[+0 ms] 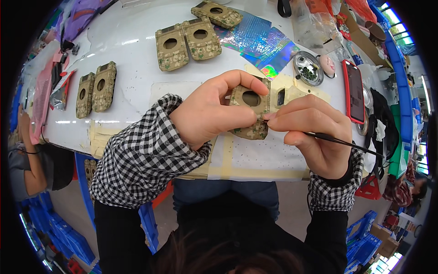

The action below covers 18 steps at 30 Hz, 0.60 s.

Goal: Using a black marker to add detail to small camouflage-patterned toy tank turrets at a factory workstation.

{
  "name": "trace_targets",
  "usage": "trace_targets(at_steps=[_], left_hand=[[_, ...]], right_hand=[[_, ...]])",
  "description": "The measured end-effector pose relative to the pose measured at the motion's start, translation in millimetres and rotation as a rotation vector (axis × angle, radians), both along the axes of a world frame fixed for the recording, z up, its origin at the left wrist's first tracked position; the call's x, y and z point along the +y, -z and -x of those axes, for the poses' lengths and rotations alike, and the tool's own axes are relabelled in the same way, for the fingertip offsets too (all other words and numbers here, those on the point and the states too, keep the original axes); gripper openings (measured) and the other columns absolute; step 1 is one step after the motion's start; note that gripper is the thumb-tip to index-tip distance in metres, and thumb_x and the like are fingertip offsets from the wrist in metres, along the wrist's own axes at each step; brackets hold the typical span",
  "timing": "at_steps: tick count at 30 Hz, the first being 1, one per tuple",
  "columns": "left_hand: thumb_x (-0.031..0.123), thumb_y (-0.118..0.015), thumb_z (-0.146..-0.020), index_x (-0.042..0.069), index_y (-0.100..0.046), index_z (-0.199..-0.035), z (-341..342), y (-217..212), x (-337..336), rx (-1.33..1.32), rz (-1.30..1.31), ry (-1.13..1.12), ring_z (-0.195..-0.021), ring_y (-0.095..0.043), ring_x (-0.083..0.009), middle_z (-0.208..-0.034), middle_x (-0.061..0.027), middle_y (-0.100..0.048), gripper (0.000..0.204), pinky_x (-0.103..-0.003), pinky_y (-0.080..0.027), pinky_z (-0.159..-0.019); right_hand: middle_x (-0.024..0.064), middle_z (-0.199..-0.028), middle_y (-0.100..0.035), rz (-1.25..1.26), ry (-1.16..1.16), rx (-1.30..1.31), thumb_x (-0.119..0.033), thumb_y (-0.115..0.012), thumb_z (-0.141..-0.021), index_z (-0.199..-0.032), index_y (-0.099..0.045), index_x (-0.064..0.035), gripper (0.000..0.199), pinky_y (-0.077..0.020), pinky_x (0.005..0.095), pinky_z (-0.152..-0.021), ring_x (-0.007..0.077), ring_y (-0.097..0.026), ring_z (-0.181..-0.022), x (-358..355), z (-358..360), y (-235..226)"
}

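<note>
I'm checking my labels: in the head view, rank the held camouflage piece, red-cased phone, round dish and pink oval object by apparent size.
1. Camouflage piece, partly covered
2. Red-cased phone, similarly long but narrower
3. Round dish
4. Pink oval object

A workshop or small factory floor around you, matching camouflage model hulls [171, 58] grouped across your white worktable [130, 57], masking tape [99, 137] along its edge, blue plastic crates [64, 234] at both sides; other people [35, 171] nearby
</note>
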<state>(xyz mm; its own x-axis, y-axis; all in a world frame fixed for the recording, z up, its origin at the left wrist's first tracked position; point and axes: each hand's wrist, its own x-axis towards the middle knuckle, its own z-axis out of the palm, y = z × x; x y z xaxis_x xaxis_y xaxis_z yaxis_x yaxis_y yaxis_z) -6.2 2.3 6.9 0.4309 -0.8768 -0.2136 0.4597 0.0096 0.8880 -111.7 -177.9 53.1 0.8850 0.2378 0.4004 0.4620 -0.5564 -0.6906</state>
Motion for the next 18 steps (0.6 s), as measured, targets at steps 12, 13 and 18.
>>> trace_targets(at_steps=[12, 13, 18], left_hand=[[0.002, -0.057, -0.076, 0.003, -0.048, -0.114, 0.6, -1.2, 0.3, 0.009, 0.004, -0.004, -0.095, -0.052, -0.0090, -0.104, -0.0036, -0.055, 0.039, -0.023, -0.042, -0.082], [0.002, -0.057, -0.076, 0.003, -0.048, -0.114, 1.0, -1.9, 0.5, 0.015, 0.004, -0.006, -0.095, -0.052, -0.0088, -0.104, -0.0035, -0.055, 0.039, -0.023, -0.042, -0.081], [0.002, -0.057, -0.077, 0.003, -0.048, -0.115, 0.9, -3.4, 0.3, 0.017, -0.006, -0.006, -0.093, -0.053, -0.0086, -0.103, -0.0033, -0.055, 0.039, -0.023, -0.043, -0.079]], right_hand=[[0.0100, -0.082, -0.063, -0.003, 0.013, 0.006, -0.011, -0.073, -0.076, -0.089, -0.065, -0.0016, 0.018, -0.0484, 0.0293, -0.062, 0.0224, -0.061, -0.072, -1.6, -0.1, 0.4], [0.0102, -0.082, -0.063, -0.001, 0.012, 0.001, -0.010, -0.073, -0.076, -0.089, -0.065, -0.0013, 0.018, -0.0482, 0.0291, -0.062, 0.0223, -0.061, -0.072, -1.7, -0.2, 0.3], [0.0104, -0.082, -0.063, -0.007, 0.023, -0.010, -0.009, -0.072, -0.077, -0.089, -0.065, -0.0006, 0.017, -0.0477, 0.0292, -0.062, 0.0222, -0.061, -0.071, -0.4, 0.1, 1.4]])
